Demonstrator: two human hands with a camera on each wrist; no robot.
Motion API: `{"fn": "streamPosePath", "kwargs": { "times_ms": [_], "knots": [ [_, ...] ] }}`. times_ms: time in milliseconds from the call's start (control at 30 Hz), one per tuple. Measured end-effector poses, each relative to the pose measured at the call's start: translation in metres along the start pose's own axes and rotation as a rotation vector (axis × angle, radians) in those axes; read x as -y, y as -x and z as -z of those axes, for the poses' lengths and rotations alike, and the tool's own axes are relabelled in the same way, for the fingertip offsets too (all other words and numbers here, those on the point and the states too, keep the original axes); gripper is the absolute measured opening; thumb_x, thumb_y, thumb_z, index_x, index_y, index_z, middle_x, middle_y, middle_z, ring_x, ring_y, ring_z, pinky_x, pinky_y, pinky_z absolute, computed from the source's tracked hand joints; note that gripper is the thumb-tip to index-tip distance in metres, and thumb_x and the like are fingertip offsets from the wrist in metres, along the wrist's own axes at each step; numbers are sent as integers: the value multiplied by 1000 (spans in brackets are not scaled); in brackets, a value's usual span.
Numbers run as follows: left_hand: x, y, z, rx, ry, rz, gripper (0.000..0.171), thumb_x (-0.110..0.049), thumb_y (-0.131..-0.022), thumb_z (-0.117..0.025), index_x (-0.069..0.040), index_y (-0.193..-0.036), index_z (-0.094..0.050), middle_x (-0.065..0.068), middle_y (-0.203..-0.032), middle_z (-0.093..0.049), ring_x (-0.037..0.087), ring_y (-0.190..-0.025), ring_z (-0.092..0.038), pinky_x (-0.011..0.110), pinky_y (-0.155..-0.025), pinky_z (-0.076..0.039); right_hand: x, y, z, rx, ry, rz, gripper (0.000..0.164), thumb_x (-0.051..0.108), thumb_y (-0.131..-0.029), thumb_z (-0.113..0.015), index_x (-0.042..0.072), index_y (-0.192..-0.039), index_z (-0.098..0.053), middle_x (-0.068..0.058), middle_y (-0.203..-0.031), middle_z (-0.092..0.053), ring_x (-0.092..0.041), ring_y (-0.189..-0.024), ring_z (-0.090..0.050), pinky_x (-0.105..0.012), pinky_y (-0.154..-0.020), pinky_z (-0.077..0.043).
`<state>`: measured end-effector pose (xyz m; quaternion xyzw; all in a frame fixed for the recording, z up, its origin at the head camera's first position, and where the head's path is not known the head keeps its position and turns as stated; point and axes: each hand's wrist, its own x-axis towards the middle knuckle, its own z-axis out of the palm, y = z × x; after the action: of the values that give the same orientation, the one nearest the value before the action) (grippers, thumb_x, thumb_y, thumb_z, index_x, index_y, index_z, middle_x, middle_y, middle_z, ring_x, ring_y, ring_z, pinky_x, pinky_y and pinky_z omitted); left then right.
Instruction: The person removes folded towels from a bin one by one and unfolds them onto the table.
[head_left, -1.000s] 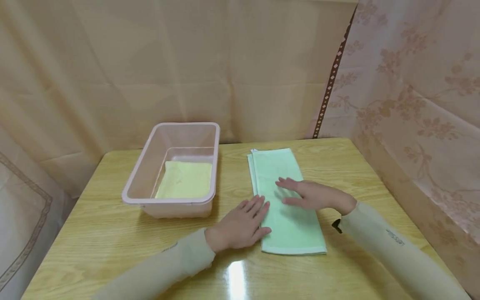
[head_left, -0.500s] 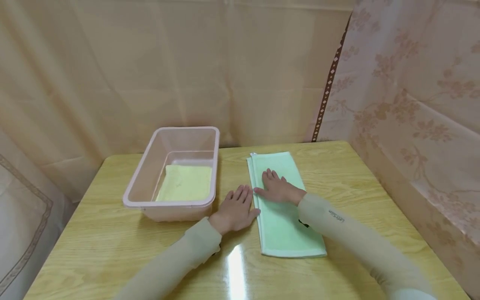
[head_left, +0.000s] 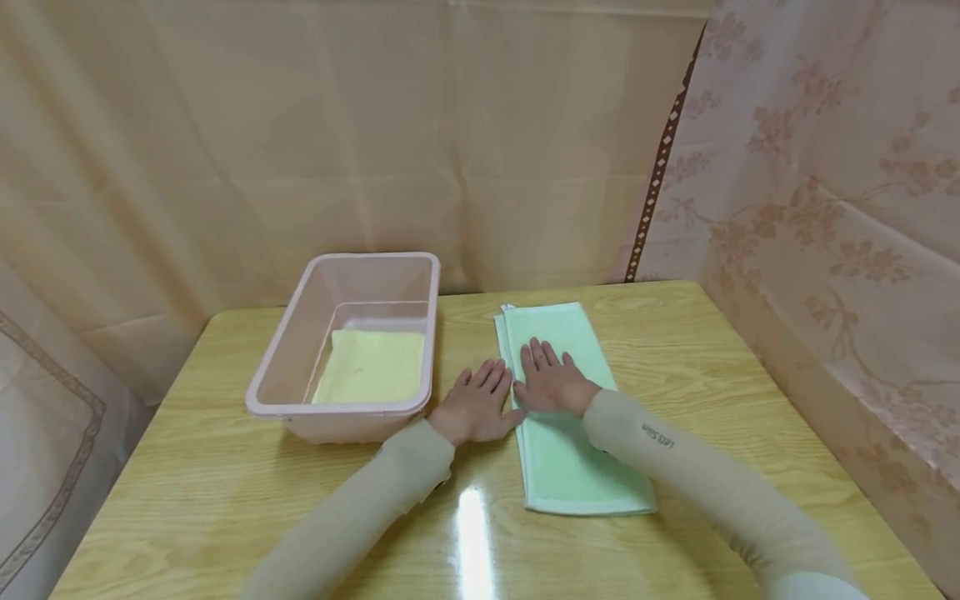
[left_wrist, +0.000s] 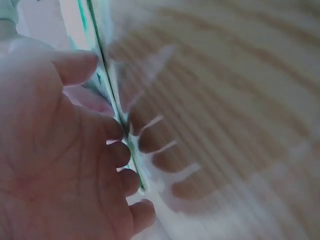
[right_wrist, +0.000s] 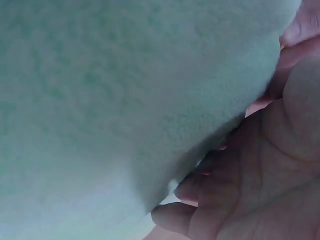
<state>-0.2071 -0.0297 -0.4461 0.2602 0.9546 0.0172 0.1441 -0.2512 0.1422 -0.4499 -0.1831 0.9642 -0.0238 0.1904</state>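
A light green towel (head_left: 581,467), folded into a long strip with white edges, lies flat on the wooden table. My right hand (head_left: 553,383) rests palm down on its upper left part, fingers extended. Beside it, my left hand (head_left: 474,407) lies with straight fingers at the towel's left edge, fingertips and thumb reaching that edge. In the left wrist view the left fingertips (left_wrist: 131,182) meet the towel's thin side near the table surface. Green terry cloth (right_wrist: 125,90) fills much of the right wrist view, with the right palm (right_wrist: 265,165) against it.
A pink plastic basin (head_left: 341,427) stands left of the hands, a folded yellow towel (head_left: 371,367) lying in it. Beige curtain (head_left: 390,150) hangs behind the wooden table (head_left: 187,500). Floral cloth (head_left: 847,250) borders the right side.
My right hand has moved left and come down onto the towel. My left hand has shifted back to the towel's left edge, slightly farther up the table.
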Motion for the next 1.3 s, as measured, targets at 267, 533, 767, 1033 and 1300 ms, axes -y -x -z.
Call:
{"fn": "streamPosePath", "kwargs": {
  "times_ms": [267, 533, 767, 1033, 1300],
  "knots": [
    [4, -17, -6, 28, -6, 18, 74, -57, -107, -20, -10, -164, -11, 5, -170, -4, 21, -155, 2, 48, -123, -5, 0, 1, 4, -4, 28, 35, 67, 39, -110, -26, 0, -161, -10, -19, -168, -1, -37, -154, -4, -58, -121, -12],
    [-1, -14, 9, 75, -13, 51, 71, -51, -107, -29, -10, -163, -16, 6, -170, -9, 21, -155, -3, 48, -123, -9, -1, 8, 15, -17, 46, 70, 63, 36, -111, -29, -2, -160, -16, -19, -167, -10, -39, -153, -11, -57, -120, -19],
    [-1, -16, 5, 65, -18, 52, 80, -62, -104, -28, -10, -163, -16, 6, -170, -11, 22, -155, -6, 50, -123, -11, -4, 11, 16, 19, 3, 76, 82, 53, -107, -37, -3, -161, -11, -22, -167, -5, -40, -153, -6, -60, -119, -15],
    [-7, -7, 12, 68, 2, 51, 81, -62, -105, -29, -8, -163, -14, 8, -169, -10, 24, -155, -7, 49, -123, -10, -5, 8, 17, 85, 5, 68, 87, 48, -103, -46, -4, -160, -8, -23, -167, 0, -40, -153, -3, -58, -121, -14],
    [-5, -13, 7, 84, 6, 66, 83, -65, -104, -26, -8, -163, -14, 7, -170, -9, 24, -155, -8, 48, -123, -10, -10, 14, 16, 25, 39, 101, 76, 35, -105, -45, -6, -159, -11, -24, -167, -6, -39, -153, -7, -57, -120, -16]
  ]
}}
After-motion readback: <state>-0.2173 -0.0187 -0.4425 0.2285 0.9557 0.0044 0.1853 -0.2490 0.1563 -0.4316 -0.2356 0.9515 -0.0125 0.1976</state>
